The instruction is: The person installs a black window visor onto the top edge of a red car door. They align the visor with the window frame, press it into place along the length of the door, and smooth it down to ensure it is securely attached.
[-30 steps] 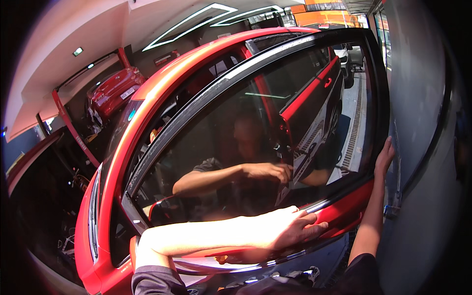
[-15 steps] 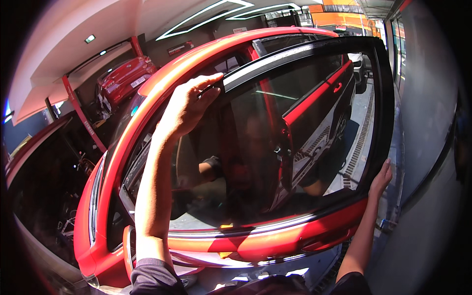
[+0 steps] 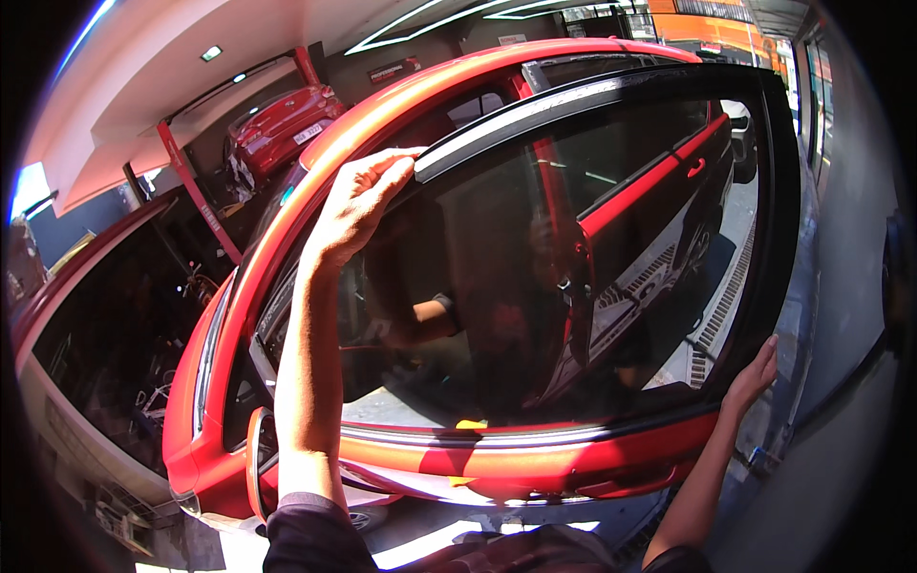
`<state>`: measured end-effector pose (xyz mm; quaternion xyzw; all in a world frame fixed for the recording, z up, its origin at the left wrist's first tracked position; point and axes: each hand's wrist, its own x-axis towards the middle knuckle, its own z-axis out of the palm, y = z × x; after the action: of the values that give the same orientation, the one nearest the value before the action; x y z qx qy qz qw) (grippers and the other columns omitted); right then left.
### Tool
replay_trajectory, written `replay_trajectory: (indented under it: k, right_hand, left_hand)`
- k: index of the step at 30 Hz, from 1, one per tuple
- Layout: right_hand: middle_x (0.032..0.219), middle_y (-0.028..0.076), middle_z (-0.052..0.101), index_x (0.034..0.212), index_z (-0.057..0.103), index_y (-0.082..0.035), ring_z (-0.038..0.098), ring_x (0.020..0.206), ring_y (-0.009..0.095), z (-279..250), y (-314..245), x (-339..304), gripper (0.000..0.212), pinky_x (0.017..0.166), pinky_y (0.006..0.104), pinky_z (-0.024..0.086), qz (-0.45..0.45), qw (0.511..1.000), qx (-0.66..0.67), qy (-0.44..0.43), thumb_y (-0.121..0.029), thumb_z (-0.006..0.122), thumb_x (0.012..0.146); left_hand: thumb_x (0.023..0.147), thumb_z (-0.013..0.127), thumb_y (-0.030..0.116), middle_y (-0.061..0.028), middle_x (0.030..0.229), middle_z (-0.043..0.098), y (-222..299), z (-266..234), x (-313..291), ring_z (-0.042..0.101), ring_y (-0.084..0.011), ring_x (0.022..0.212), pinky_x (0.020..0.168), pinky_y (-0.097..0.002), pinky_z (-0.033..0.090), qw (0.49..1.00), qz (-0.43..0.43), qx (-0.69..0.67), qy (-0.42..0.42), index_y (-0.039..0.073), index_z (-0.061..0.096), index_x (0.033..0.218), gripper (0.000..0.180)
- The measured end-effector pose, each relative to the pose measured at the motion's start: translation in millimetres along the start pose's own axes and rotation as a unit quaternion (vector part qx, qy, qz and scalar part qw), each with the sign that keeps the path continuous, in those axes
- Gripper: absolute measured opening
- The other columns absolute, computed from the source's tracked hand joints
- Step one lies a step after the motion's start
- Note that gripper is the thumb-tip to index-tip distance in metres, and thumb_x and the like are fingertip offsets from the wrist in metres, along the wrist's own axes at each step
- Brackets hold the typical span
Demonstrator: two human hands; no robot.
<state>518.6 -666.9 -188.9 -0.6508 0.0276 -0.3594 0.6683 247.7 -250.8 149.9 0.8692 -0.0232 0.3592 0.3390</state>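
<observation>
A red car's front door (image 3: 573, 468) stands open in front of me, its dark window glass (image 3: 458, 286) inside a black frame. My left hand (image 3: 358, 201) reaches up to the upper front of that frame, thumb and fingers pinched at the front end of a glossy black trim strip (image 3: 521, 122). What lies between the fingertips is partly hidden. Low on the door's rear edge is my right hand (image 3: 753, 382), its fingers closed along the black border (image 3: 778, 220). A small yellow piece (image 3: 471, 424) shows at the sill below the glass.
Behind the door is the red car body (image 3: 401, 100), with its rear door (image 3: 654, 181) visible through the glass. The side mirror (image 3: 258, 458) sits by my left forearm. A grey wall (image 3: 850, 315) runs along the right. Another red car (image 3: 282, 129) stands beyond, near a red post (image 3: 196, 191).
My left thumb and fingers have drawn closer together at the trim end. The right hand stays at the door's rear edge. The whole view has shifted, moving the scene rightward.
</observation>
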Motion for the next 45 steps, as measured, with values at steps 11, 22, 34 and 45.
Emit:
replay_trajectory:
  k: [11, 22, 34, 45]
  right_hand:
    - [0.135, 0.027, 0.058, 0.132, 0.055, 0.010, 0.055, 0.125, 0.034, 2.9, -10.1, -2.0, 0.063, 0.109, 0.0365, 0.036, 0.049, 0.999, 0.008, 0.018, -0.045, 0.046, 0.104]
    - [0.130, 0.026, 0.061, 0.132, 0.057, 0.008, 0.058, 0.120, 0.034, 4.1, -2.6, 0.0, 0.059, 0.106, 0.0357, 0.039, 0.033, 0.999, -0.010, 0.027, -0.043, 0.046, 0.105]
    - [0.134, 0.024, 0.059, 0.133, 0.055, 0.009, 0.055, 0.125, 0.033, 8.6, -11.2, -2.0, 0.062, 0.108, 0.0358, 0.037, 0.036, 0.998, -0.012, 0.047, -0.046, 0.047, 0.104]
    - [0.130, 0.023, 0.062, 0.131, 0.057, 0.009, 0.058, 0.120, 0.031, 7.2, -0.1, 1.9, 0.060, 0.105, 0.0353, 0.039, 0.021, 0.999, 0.005, 0.040, -0.044, 0.046, 0.105]
  left_hand:
    - [0.098, 0.066, 0.025, 0.0054, 0.085, 0.062, -11.2, -1.3, 7.2, 0.053, -0.0030, 0.079, 0.077, -0.0220, 0.045, 0.998, -0.038, 0.003, 0.041, 0.000, 0.070, 0.100, 0.026]
    - [0.099, 0.062, 0.029, 0.0005, 0.088, 0.068, -15.7, 7.5, 5.9, 0.056, -0.0048, 0.086, 0.082, -0.0234, 0.044, 0.993, -0.013, 0.076, 0.084, -0.002, 0.068, 0.105, 0.032]
    - [0.100, 0.056, 0.042, -0.0030, 0.075, 0.063, -21.6, 14.1, 10.8, 0.056, -0.0083, 0.075, 0.072, -0.0274, 0.045, 0.981, 0.019, 0.156, 0.111, 0.006, 0.067, 0.094, 0.037]
    - [0.101, 0.055, 0.046, -0.0018, 0.069, 0.054, -22.6, 15.3, 18.0, 0.049, -0.0127, 0.068, 0.070, -0.0286, 0.044, 0.974, 0.015, 0.202, 0.099, 0.005, 0.063, 0.086, 0.044]
